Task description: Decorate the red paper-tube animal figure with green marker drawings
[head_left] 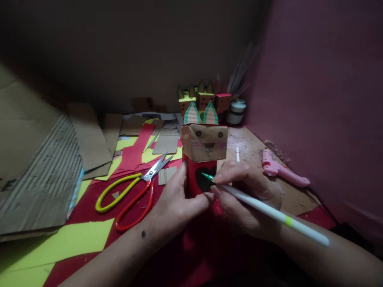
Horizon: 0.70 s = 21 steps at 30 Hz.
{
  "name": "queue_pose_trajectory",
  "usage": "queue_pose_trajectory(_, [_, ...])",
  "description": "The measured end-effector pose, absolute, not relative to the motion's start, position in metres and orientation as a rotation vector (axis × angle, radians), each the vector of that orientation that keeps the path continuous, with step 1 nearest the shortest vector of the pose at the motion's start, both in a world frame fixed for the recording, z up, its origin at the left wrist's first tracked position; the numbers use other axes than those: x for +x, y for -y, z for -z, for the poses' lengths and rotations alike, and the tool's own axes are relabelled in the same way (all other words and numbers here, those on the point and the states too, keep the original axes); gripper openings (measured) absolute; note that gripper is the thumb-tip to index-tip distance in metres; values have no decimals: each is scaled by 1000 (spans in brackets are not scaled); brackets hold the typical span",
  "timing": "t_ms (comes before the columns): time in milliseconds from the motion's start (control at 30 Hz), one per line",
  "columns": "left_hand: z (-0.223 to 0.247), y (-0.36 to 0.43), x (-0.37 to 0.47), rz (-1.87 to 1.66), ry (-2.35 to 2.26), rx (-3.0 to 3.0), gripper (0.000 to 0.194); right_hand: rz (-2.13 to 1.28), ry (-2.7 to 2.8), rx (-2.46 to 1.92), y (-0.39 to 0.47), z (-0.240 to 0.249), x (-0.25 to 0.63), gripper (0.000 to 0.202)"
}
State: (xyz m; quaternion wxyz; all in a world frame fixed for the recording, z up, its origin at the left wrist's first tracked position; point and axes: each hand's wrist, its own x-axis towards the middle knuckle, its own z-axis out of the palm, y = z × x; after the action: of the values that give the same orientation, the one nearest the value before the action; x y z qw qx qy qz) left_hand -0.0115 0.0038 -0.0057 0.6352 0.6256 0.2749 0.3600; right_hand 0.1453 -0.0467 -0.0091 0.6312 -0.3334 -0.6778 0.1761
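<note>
A cardboard animal figure [206, 143] stands upright before me, with a box head, drawn face, striped ears edged in teal and a red body. On the body is a dark heart [202, 179]. My left hand [182, 195] grips the red body low down, thumb across its front. In my right hand [248, 195] is a white marker pen [263, 207], its green tip at the heart. Whether the tip touches the paper I cannot tell. Left of the figure lie scissors [151, 173] with one yellow and one red handle, blades apart.
Yellow paper [66, 243], red paper strips [134, 153] and cardboard pieces [89, 135] spread over the left side. At right, a pink glue gun [283, 169] rests on a cardboard sheet [295, 199]. Similar box figures [206, 99] and a pale container [236, 111] stand behind.
</note>
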Motion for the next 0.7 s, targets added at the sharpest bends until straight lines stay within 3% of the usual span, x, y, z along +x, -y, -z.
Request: queue_pose_trajectory(700, [5,-3,-8,-876,-636,1465,51,-350,1631,-813,45,11,147,20])
